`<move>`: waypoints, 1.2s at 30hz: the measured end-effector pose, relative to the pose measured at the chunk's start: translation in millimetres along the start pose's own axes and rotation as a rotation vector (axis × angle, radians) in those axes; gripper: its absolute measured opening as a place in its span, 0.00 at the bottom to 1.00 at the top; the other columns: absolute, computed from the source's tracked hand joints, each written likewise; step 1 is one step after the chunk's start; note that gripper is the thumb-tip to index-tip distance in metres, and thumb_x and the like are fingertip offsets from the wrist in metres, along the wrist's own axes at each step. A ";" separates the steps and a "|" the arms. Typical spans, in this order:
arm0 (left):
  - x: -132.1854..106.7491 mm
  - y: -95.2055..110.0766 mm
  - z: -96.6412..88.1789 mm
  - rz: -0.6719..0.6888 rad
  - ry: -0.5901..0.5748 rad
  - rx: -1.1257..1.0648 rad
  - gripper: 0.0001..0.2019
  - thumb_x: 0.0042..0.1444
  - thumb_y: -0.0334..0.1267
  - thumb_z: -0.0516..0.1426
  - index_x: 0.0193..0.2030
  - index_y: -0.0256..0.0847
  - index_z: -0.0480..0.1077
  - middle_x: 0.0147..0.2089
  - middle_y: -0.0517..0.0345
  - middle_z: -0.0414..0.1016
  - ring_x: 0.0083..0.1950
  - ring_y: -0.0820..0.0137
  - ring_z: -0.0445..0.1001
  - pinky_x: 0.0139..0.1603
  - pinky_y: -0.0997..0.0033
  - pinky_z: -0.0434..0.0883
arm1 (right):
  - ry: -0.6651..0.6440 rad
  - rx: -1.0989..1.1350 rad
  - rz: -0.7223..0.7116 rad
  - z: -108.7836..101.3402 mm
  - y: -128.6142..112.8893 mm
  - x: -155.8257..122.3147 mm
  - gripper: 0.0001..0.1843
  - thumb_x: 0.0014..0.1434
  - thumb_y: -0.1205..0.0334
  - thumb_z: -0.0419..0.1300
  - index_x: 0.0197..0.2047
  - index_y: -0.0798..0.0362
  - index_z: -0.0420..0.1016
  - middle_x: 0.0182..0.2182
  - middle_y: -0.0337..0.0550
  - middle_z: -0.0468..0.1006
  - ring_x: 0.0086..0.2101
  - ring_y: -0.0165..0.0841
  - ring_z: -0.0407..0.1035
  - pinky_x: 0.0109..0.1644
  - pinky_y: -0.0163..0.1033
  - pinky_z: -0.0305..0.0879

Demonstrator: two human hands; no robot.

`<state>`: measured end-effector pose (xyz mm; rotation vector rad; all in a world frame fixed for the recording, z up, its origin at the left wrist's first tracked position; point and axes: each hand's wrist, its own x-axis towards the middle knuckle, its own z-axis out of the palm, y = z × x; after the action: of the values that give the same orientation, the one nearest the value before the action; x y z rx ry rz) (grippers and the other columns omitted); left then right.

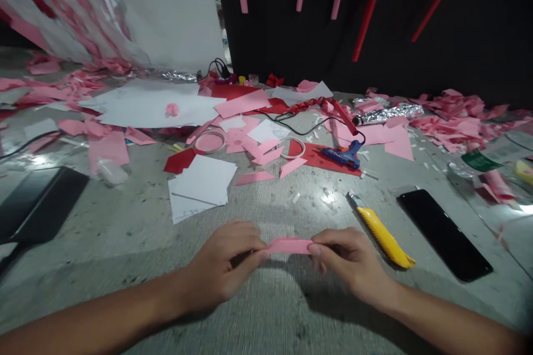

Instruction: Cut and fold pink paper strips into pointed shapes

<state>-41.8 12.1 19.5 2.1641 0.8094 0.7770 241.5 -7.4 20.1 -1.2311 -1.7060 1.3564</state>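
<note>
A small pink paper strip (289, 246) is held just above the grey floor between both hands. My left hand (227, 266) pinches its left end with curled fingers. My right hand (347, 263) pinches the right end, thumb and fingers pressed together. The strip lies roughly level between them. A yellow utility knife (385, 237) lies just right of my right hand, and white paper sheets (202, 186) lie on the floor beyond my left hand.
A black phone (443, 234) lies at the right, a dark tablet (35, 202) at the left. A blue glue gun (342, 156) rests on red paper farther back. Pink and red scraps, tape rolls and cables litter the far floor. Pink strips hang on a black backdrop.
</note>
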 end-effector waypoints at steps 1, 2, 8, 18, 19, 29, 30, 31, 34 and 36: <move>-0.2 0.1 -0.3 -0.003 -0.001 -0.006 0.12 0.73 0.34 0.54 0.37 0.39 0.76 0.30 0.62 0.72 0.34 0.72 0.68 0.41 0.67 0.62 | 0.003 0.003 0.011 0.0 0.9 -0.4 0.21 0.71 0.46 0.64 0.32 0.52 0.83 0.22 0.40 0.78 0.23 0.30 0.69 0.28 0.36 0.63; -0.2 0.3 -0.6 -0.005 -0.004 -0.012 0.13 0.73 0.34 0.54 0.36 0.39 0.75 0.29 0.63 0.71 0.33 0.72 0.68 0.41 0.67 0.62 | 0.007 0.005 0.019 0.0 1.6 -0.8 0.21 0.70 0.46 0.64 0.31 0.52 0.83 0.21 0.40 0.77 0.23 0.30 0.69 0.28 0.36 0.63; -2.9 -0.7 -0.6 -0.038 -0.018 -0.052 0.15 0.74 0.35 0.53 0.33 0.39 0.70 0.29 0.64 0.65 0.33 0.73 0.65 0.41 0.67 0.60 | 0.023 0.013 0.053 -0.6 2.3 -1.7 0.22 0.70 0.45 0.64 0.32 0.52 0.82 0.21 0.40 0.76 0.23 0.31 0.67 0.28 0.38 0.61; -0.3 -4.3 -8.5 -0.359 0.007 -0.258 0.21 0.74 0.47 0.53 0.29 0.40 0.72 0.29 0.61 0.69 0.32 0.72 0.68 0.34 0.71 0.62 | 0.073 0.074 0.023 -0.4 1.7 2.4 0.19 0.70 0.49 0.63 0.30 0.52 0.79 0.21 0.38 0.76 0.23 0.29 0.66 0.28 0.37 0.61; -0.4 -5.2 -9.6 -0.404 0.007 -0.282 0.22 0.74 0.49 0.53 0.29 0.40 0.72 0.28 0.61 0.69 0.31 0.72 0.68 0.33 0.71 0.62 | 0.083 0.065 0.007 0.0 1.1 2.6 0.19 0.70 0.50 0.63 0.31 0.52 0.80 0.22 0.38 0.77 0.24 0.29 0.66 0.29 0.37 0.61; -1.7 -15.9 -13.0 -0.421 0.047 -0.180 0.20 0.67 0.55 0.58 0.33 0.43 0.79 0.29 0.58 0.77 0.31 0.69 0.74 0.31 0.75 0.69 | 0.301 -0.344 -0.025 -52.5 -38.2 -12.6 0.13 0.70 0.49 0.64 0.45 0.49 0.85 0.40 0.43 0.86 0.34 0.34 0.76 0.36 0.40 0.70; -0.5 -15.6 -12.3 -0.413 0.069 -0.183 0.20 0.67 0.55 0.58 0.33 0.43 0.79 0.30 0.57 0.78 0.31 0.69 0.74 0.32 0.75 0.70 | 0.347 -0.457 -0.016 -65.3 -38.1 -20.7 0.15 0.70 0.48 0.64 0.49 0.48 0.85 0.44 0.44 0.86 0.36 0.36 0.78 0.39 0.41 0.72; 0.5 -14.9 -11.4 -0.406 0.086 -0.185 0.20 0.66 0.55 0.59 0.33 0.43 0.80 0.30 0.57 0.78 0.31 0.68 0.75 0.32 0.74 0.70 | 0.438 -0.596 -0.017 -79.1 -34.9 -30.4 0.17 0.70 0.46 0.64 0.54 0.47 0.84 0.48 0.47 0.86 0.40 0.39 0.79 0.43 0.44 0.74; 2.7 -12.9 -9.0 -0.408 0.116 -0.182 0.20 0.66 0.54 0.58 0.30 0.43 0.78 0.29 0.57 0.78 0.33 0.68 0.75 0.34 0.74 0.70 | 0.738 -1.020 0.067 -122.7 -8.4 -62.9 0.31 0.68 0.40 0.64 0.67 0.47 0.77 0.63 0.56 0.77 0.58 0.55 0.74 0.62 0.59 0.70; 3.7 -12.9 -8.2 -0.403 0.108 -0.179 0.20 0.67 0.53 0.57 0.28 0.43 0.76 0.30 0.58 0.78 0.34 0.68 0.75 0.34 0.74 0.69 | 0.791 -1.158 0.173 -147.3 15.9 -81.6 0.41 0.65 0.34 0.64 0.72 0.49 0.71 0.68 0.60 0.70 0.64 0.62 0.68 0.66 0.65 0.66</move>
<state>-49.3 25.2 15.5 1.7362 1.1404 0.7287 406.5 -27.5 51.2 -2.1444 -1.7327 -0.2757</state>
